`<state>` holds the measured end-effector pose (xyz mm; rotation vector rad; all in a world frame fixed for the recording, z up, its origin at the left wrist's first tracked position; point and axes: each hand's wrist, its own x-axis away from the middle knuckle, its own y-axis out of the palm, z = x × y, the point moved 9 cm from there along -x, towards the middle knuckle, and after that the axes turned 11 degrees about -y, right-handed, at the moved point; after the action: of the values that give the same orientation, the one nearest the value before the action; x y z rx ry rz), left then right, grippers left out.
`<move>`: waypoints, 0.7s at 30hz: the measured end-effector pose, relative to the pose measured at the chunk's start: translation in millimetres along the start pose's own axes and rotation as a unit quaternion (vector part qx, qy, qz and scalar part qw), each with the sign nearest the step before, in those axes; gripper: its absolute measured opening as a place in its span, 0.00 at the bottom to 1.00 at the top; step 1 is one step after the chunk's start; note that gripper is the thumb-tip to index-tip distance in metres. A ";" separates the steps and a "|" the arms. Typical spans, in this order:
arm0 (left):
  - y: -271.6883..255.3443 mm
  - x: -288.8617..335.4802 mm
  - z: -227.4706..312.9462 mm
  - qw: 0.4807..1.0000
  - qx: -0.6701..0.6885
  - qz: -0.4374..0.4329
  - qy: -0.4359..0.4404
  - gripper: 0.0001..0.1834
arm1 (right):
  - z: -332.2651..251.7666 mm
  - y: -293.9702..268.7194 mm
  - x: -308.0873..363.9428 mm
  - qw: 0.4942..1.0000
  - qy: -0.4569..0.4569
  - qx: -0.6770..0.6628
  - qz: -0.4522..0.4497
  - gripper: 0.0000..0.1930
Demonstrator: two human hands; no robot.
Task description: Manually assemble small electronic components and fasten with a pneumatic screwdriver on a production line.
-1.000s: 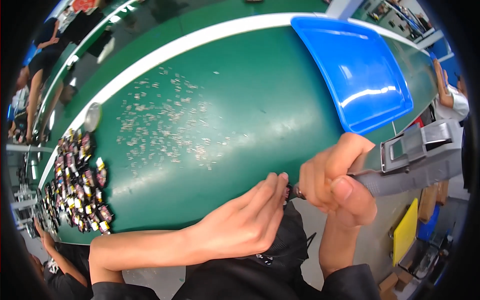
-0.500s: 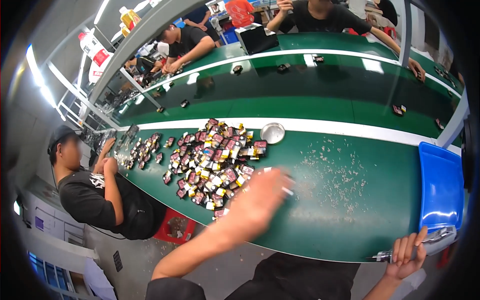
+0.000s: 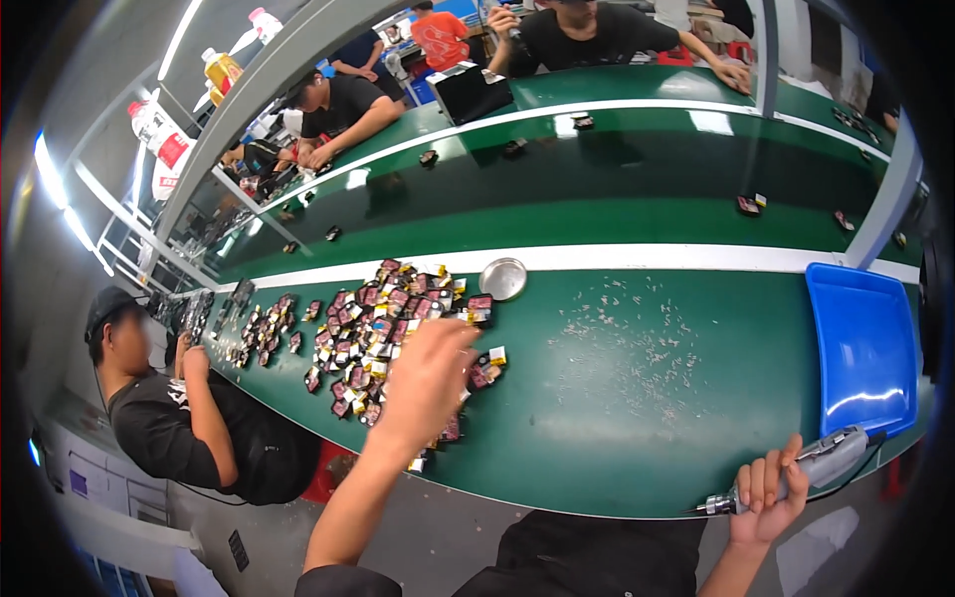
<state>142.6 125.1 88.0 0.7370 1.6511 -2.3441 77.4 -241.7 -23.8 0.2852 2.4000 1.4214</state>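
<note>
Left of centre, the left hand (image 3: pixel 428 373) is over a pile of small dark modules (image 3: pixel 348 333), fingers bent, whether gripping one I cannot tell, while at lower right the right hand (image 3: pixel 768 490) grasps a grey power screwdriver (image 3: pixel 834 457).

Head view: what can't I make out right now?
All in the head view:
1. Left hand: whether it grips anything; its own back is in the way.
2. Pile of small parts: the pieces behind the left hand are covered.
3. Pale scraps: too small to identify.
4. Gray power tool: partly covered by the right hand.
</note>
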 end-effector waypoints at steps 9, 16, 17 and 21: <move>91.6 -15.2 25.5 0.984 -0.092 -0.128 0.077 0.07 | 1.5 -2.9 1.6 0.999 -0.009 -0.013 0.034 0.04; 85.4 -16.5 30.6 0.990 -0.055 -0.093 0.089 0.08 | 2.9 1.1 -0.8 0.999 -0.003 -0.040 0.007 0.03; 87.1 -16.7 31.4 0.990 -0.052 -0.095 0.090 0.08 | 2.4 0.7 -0.7 0.999 -0.005 -0.038 0.009 0.03; 95.3 -16.7 35.4 0.980 -0.096 -0.099 0.142 0.04 | 1.0 1.8 0.4 0.999 -0.002 -0.038 0.002 0.04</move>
<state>186.5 55.3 26.2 0.9404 2.1269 -2.2420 77.4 -239.9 -22.7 0.2725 2.3378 1.5074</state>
